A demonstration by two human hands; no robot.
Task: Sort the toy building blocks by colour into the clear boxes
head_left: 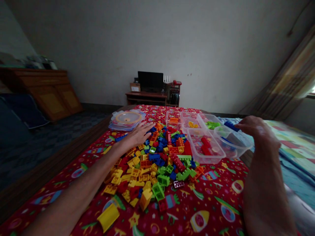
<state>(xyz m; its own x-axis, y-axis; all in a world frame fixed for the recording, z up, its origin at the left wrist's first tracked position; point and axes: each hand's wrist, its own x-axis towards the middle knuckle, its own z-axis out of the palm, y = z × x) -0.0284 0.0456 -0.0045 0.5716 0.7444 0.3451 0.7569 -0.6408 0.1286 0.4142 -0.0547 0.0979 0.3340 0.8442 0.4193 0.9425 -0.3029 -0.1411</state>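
My right hand (pixel 261 131) pinches a blue toy brick (pixel 231 126) over the rim of a clear rounded container (pixel 242 149), where more blue shows inside. My left hand (pixel 139 135) is spread with its palm down at the far left edge of a big pile of mixed toy bricks (pixel 145 167); its fingers are stretched and nothing shows in them. Red bricks (pixel 206 146) lie in the front clear container (pixel 209 159). Behind it, separate clear compartments hold orange bricks (pixel 174 120), yellow bricks (pixel 193 125) and green bricks (pixel 213 125).
Stacked clear lids (pixel 126 119) lie beyond my left hand. A curved yellow piece (pixel 108 218) sits apart near the front edge. The red patterned cloth (pixel 219 203) covers the table. A bed (pixel 295 141) stands on the right, a monitor (pixel 150 81) at the far wall.
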